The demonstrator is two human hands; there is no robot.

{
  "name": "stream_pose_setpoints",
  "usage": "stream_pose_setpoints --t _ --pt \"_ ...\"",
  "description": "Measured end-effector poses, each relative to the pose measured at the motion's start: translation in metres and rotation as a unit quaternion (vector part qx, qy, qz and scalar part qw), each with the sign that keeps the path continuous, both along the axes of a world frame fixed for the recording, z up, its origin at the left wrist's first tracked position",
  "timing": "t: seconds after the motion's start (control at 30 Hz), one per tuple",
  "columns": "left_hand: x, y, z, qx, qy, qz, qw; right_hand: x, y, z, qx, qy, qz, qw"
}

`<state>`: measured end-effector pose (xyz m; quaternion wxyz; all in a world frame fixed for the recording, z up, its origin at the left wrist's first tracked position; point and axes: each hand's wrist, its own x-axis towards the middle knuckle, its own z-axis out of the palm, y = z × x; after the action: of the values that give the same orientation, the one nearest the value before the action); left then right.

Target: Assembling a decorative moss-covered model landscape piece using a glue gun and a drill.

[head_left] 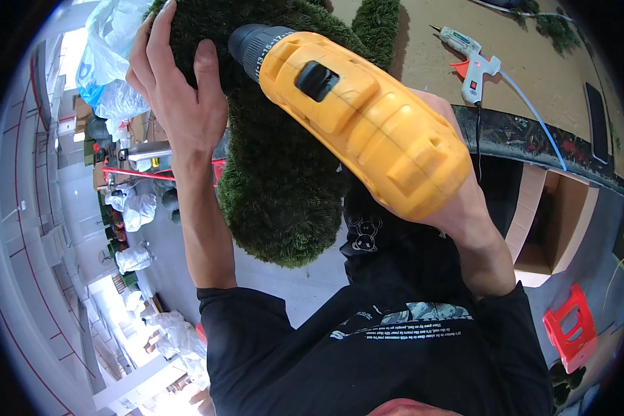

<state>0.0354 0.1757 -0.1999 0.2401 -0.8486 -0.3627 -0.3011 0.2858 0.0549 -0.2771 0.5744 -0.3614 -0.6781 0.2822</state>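
My right hand (464, 204) is wrapped around the handle of a yellow cordless drill (374, 125), most of the grip hidden under its body. The drill's dark chuck end points up and left, toward a shape covered in green artificial grass (277, 201). Whether the tip touches the grass is hidden. My left hand (184, 111) lies against the upper left part of that shape, fingers stretched out and thumb apart on the grass. A rounded end of the shape hangs down past the table edge, in front of my black shirt.
On the brown table (423, 62) at the upper right lie a white hot glue gun (473, 76) with its cord and a dark phone (595, 121). Below stand an open cardboard box (568, 215) and a red plastic stool (572, 329). Plastic bags (118, 59) hang at the upper left.
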Motion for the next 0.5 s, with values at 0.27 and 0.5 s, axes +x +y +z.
stream_pose_setpoints --t 0.27,0.5 --pt "0.001 -0.003 -0.003 -0.008 -0.023 0.005 1.000 -0.015 0.021 0.000 -0.027 0.019 0.002 0.999" --pt "0.006 -0.003 -0.003 -0.006 -0.015 0.000 1.000 -0.008 0.019 0.001 -0.065 -0.010 0.014 0.998"
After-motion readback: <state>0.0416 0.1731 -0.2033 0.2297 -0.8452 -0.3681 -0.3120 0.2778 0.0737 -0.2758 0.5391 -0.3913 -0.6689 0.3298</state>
